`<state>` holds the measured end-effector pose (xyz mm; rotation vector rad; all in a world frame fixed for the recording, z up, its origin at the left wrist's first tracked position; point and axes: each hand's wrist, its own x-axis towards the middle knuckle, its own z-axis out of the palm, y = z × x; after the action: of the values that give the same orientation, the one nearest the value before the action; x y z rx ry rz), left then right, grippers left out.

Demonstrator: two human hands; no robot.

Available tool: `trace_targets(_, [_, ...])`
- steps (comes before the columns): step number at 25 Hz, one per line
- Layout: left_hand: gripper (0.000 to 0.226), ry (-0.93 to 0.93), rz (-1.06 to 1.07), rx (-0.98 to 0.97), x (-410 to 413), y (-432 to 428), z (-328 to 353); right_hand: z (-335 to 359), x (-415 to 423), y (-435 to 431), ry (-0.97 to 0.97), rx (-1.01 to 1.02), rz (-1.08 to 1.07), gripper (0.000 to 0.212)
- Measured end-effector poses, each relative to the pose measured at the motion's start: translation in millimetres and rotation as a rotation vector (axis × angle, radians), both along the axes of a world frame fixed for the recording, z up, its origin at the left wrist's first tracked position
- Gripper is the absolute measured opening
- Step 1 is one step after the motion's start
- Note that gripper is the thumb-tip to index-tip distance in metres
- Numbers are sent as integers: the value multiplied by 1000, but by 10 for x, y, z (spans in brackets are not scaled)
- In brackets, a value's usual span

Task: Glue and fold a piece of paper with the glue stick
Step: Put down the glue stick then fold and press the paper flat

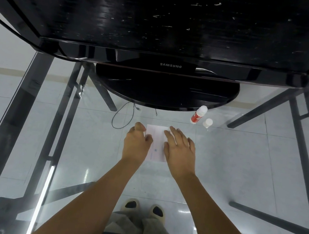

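Right hand lies flat on paper; left hand seemingly pinches its edge.

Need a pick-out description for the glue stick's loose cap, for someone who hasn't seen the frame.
Start at the black monitor base on the glass table. By its right end lies a red-and-white glue stick. The cap stands just right of it: small, all white, unlabelled, and clear of both hands.

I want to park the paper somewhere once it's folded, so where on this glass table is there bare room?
Bare glass table lies to the right of the right hand, nearer than the glue stick and its cap. Another patch lies left of the left hand. Crowded: under the monitor base and around the paper.
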<state>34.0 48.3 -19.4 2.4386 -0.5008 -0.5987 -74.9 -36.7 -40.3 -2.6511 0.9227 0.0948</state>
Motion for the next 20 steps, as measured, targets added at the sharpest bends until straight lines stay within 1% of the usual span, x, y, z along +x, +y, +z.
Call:
trace_targets(3, [27,-96,-30,-22,-57,48,-23,-71,-22,-33,134,-48,153,55])
trace_targets(6, [31,-250,-126,32,-69,112,-71,-113,-43,-32,168,-57,157,56])
trace_targets(8, [39,-390,-262,113,-64,163,-116,-131,-62,-31,158,-45,152,55])
trace_targets(10, [56,-511,-459,235,-33,220,-165,-143,-80,-29,148,-31,144,54])
trace_targets(12, [67,-531,-626,330,43,254,-198,-138,-83,-27,144,-21,134,55])
trace_targets(13, [65,-519,-676,352,82,260,-206,-131,-84,-24,144,-16,131,55])
trace_targets(15, [53,-492,-698,334,152,265,-206,-115,-78,-13,144,-9,129,56])
trace_targets(16, [51,-478,-706,344,172,271,-205,-106,-78,-7,144,-6,128,57])
trace_targets(20, [61,-458,-781,429,205,334,-307,-72,-73,9,147,-1,124,63])
